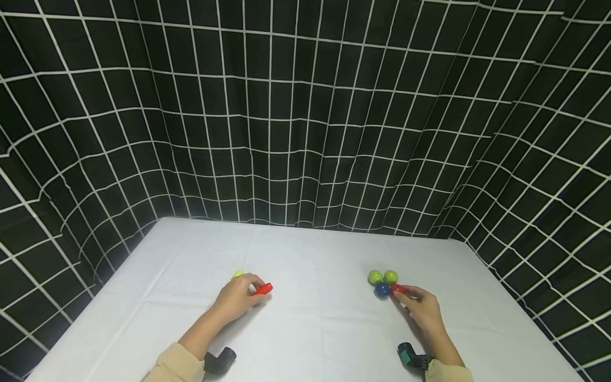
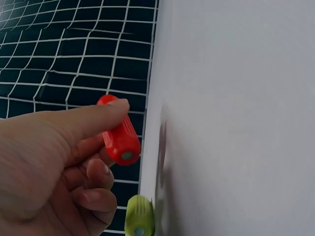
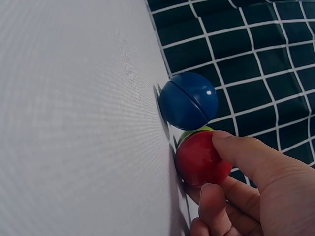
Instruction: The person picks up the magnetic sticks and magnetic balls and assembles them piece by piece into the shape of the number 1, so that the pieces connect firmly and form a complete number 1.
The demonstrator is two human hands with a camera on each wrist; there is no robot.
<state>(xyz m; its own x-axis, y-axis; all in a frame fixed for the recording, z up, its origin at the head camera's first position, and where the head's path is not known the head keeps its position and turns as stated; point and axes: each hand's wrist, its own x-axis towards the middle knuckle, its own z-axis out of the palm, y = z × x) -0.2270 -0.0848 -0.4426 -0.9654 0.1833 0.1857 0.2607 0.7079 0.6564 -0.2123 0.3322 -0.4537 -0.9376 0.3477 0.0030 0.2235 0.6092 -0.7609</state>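
Observation:
Between thumb and fingers, my left hand (image 1: 236, 297) pinches a short red ribbed plastic piece (image 2: 121, 140) with a small greenish spot on its end. It is held just above the white table. A yellow-green piece of similar shape (image 2: 140, 216) lies on the table beside that hand, mostly covered by it in the head view. On the right, my right hand (image 1: 424, 310) pinches a glossy red ball (image 3: 203, 158) at table level. The red ball sits close beside a blue ball (image 3: 188, 101) with a seam around it. Two green balls (image 1: 375, 277) are right behind these.
A white cloth covers the table (image 1: 305, 329). Black curtains with a white grid (image 1: 296, 116) rise behind it and along both sides. Dark wrist devices (image 1: 220, 362) are worn at both cuffs, and beige sleeves (image 1: 176, 366) reach in from the front edge.

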